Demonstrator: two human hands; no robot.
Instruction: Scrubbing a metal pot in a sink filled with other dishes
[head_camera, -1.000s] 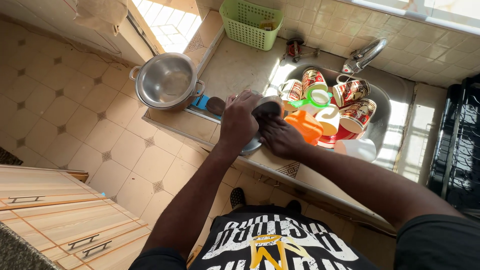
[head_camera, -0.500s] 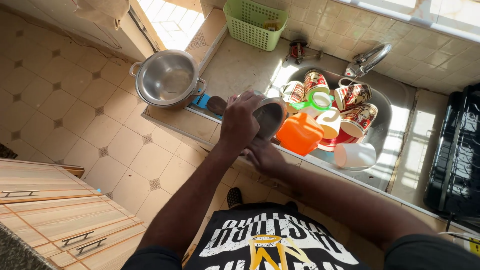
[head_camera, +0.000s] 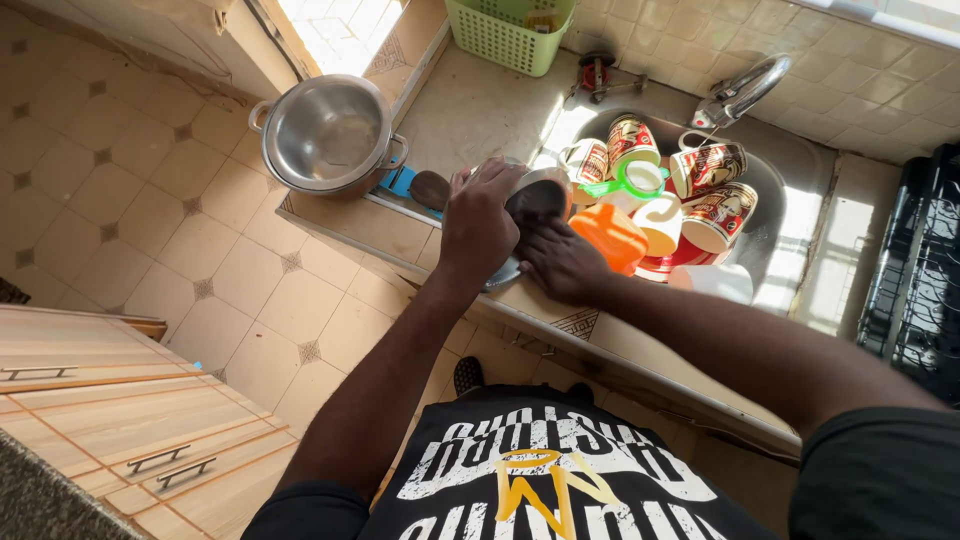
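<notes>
The tiled bench (head_camera: 480, 110) has a sink (head_camera: 790, 200) full of unwashed mugs (head_camera: 712, 168). The left hand (head_camera: 478, 222) clamps a metal cup (head_camera: 537, 200); the right hand (head_camera: 560, 262) scrubs it, fingers spread.

No packages, signs or screens showed; only red-and-cream printed wraps on four mugs (head_camera: 708, 168) in the sink (head_camera: 800, 215).

The pot (head_camera: 328, 145) stands on the worktop (head_camera: 480, 110) at its left edge, with the basket (head_camera: 510, 35) behind it toward the back wall. The sink (head_camera: 800, 215) lies right of the pot and holds the mugs (head_camera: 705, 170), piled under the tap (head_camera: 745, 88) at its back rim. Both hands (head_camera: 480, 225) meet on a metal bowl (head_camera: 535, 200) at the sink's left front corner
</notes>
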